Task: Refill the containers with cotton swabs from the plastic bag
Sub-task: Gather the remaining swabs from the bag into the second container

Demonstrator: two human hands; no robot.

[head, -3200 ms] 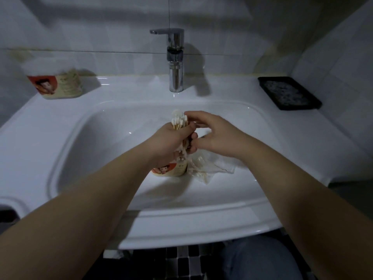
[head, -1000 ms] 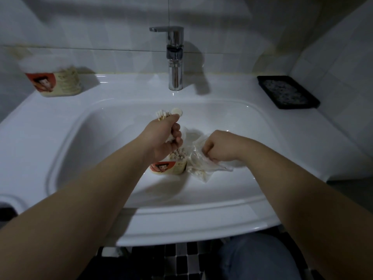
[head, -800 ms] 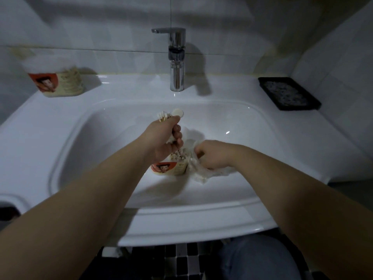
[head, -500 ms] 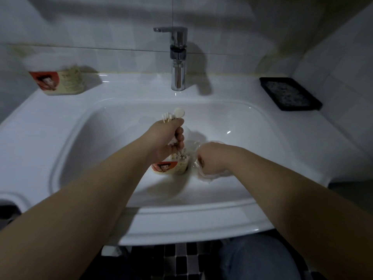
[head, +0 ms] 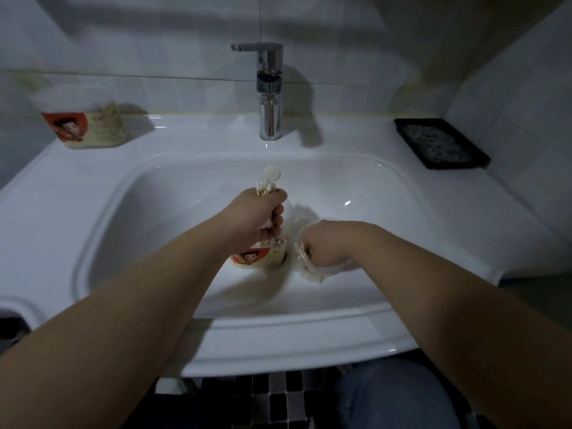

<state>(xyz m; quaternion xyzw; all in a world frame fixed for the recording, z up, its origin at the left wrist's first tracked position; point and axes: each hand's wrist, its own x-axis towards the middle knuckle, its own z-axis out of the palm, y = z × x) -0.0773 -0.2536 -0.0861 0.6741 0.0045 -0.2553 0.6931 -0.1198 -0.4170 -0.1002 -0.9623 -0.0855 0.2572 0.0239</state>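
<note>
My left hand [head: 258,216] grips a bundle of cotton swabs [head: 264,187] upright, their white tips sticking out above my fist. Right under it, a small round container [head: 263,258] with a red picture label stands in the white sink basin [head: 161,212]. Just to its right lies a clear plastic bag [head: 305,267] of swabs, and my right hand [head: 325,246] is curled down into it, fingers hidden in the plastic. A second, similar container [head: 89,126] stands on the sink's back left ledge.
A chrome faucet [head: 269,88] rises at the back centre. On the back right ledge sits a black tray [head: 439,144]. Tiled walls close in behind and on the right. My knee in jeans [head: 390,397] shows below the sink's front edge.
My right hand has left the left hand's bundle and dropped into the plastic bag beside the container. My left hand has kept the swab bundle above the container.
</note>
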